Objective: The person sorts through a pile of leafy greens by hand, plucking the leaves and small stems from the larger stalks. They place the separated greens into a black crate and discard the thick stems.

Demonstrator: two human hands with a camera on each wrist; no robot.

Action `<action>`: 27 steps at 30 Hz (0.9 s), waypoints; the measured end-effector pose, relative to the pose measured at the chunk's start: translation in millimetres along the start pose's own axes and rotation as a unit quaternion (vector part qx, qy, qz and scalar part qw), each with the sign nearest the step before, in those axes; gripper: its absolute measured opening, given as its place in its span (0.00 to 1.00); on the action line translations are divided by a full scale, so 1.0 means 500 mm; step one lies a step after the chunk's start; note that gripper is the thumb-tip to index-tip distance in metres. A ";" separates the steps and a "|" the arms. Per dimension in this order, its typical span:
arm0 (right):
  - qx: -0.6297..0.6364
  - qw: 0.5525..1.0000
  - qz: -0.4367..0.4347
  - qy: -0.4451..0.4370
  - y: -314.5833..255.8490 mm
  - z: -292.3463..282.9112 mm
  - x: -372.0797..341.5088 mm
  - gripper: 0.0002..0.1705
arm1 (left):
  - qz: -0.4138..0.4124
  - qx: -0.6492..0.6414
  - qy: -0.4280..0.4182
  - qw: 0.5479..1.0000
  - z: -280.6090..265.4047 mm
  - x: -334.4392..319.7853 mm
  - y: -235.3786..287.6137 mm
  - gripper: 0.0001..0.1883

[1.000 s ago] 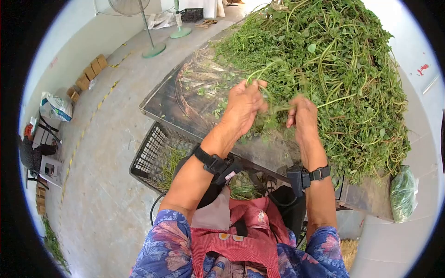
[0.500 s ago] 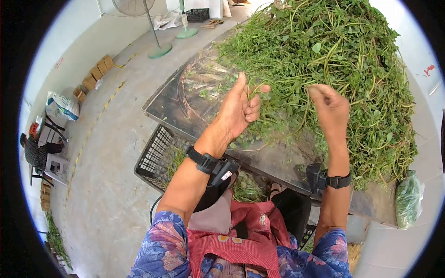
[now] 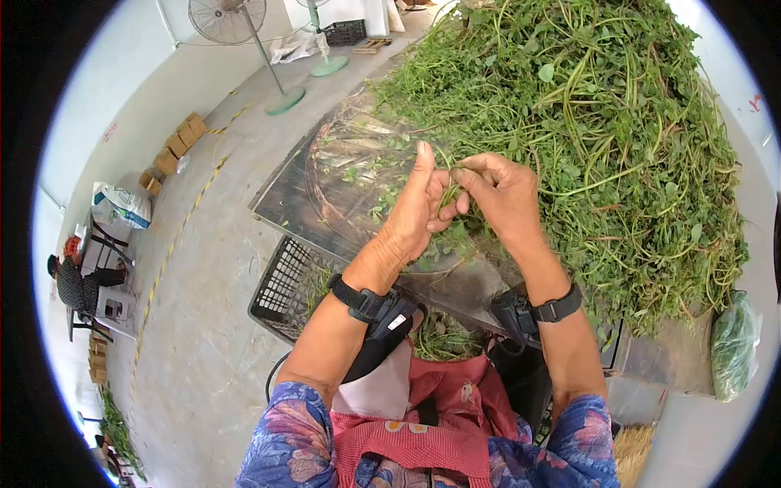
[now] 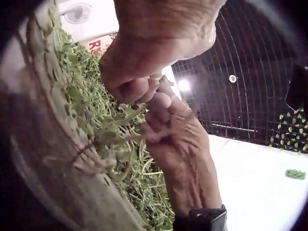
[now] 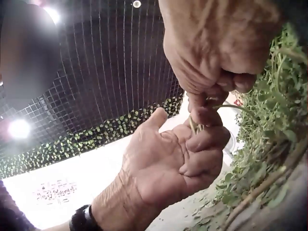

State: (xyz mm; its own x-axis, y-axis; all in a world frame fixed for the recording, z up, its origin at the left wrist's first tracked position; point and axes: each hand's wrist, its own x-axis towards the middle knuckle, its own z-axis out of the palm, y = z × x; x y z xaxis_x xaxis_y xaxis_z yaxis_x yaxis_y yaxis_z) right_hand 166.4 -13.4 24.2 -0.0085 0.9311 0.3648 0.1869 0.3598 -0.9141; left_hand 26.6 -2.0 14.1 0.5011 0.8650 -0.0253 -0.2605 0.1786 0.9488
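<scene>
A pile of leafy green stems [image 3: 586,130] covers much of the table [image 3: 281,195]. Over its near left side, my left hand [image 3: 413,207] is palm up with the thumb raised, its fingers curled round a few thin green stems [image 5: 193,125]. My right hand [image 3: 511,203] meets it from the right, thumb and forefinger pinching at those same stems beside the left fingertips. In the left wrist view, the left hand [image 4: 159,43] and right hand [image 4: 180,144] come together fingertip to fingertip, partly hiding the stems.
A black plastic crate [image 3: 278,281] holding greens stands below the table's near left edge. A clear bag of greens [image 3: 732,346] lies at the right corner. Standing fans [image 3: 285,99], cardboard boxes [image 3: 175,146] and a seated person [image 3: 75,285] are farther off to the left.
Half a second ago my right hand was apart, out to the right over the pile; it has come back left to the left hand. The left hand has barely moved, keeping its stems.
</scene>
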 end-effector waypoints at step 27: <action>0.290 0.893 0.285 -0.195 -0.004 -0.067 -0.023 0.26 | 0.075 -0.104 -0.051 0.990 -0.043 -0.007 0.010 0.08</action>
State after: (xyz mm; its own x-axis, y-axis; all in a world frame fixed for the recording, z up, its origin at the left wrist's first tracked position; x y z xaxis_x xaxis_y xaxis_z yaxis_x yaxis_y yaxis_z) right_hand 198.8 -27.0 27.8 -0.4362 0.8826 -0.1751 -0.2688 -0.3135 -0.9107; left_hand 6.0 6.0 12.4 0.5219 0.8392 0.1529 -0.4966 0.1532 0.8543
